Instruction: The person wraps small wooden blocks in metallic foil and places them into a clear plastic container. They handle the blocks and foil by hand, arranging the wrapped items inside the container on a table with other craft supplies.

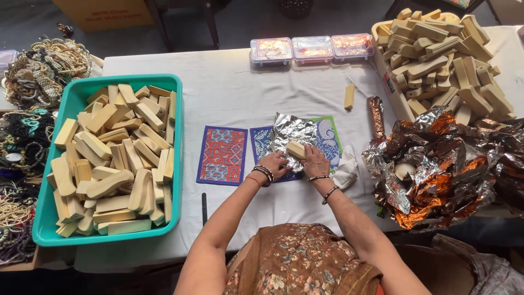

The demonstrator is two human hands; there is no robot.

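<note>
A small pale wooden block (296,148) lies on a crinkled sheet of silver foil (290,131) in the middle of the white-covered table (234,93). My left hand (274,163) and my right hand (315,161) both press on the foil's near edge, fingers touching the block from either side. The foil rests over patterned cloth mats, a blue-green one (329,136) under it and a red-blue one (222,155) to the left. Bangles ring both wrists.
A teal tub (176,164) full of wooden blocks stands left; a cream tray (386,76) heaped with blocks is at back right. Crumpled copper and silver foil (442,164) piles up right. Three clear boxes (312,48) sit at the back; bead jewellery (38,71) lies far left.
</note>
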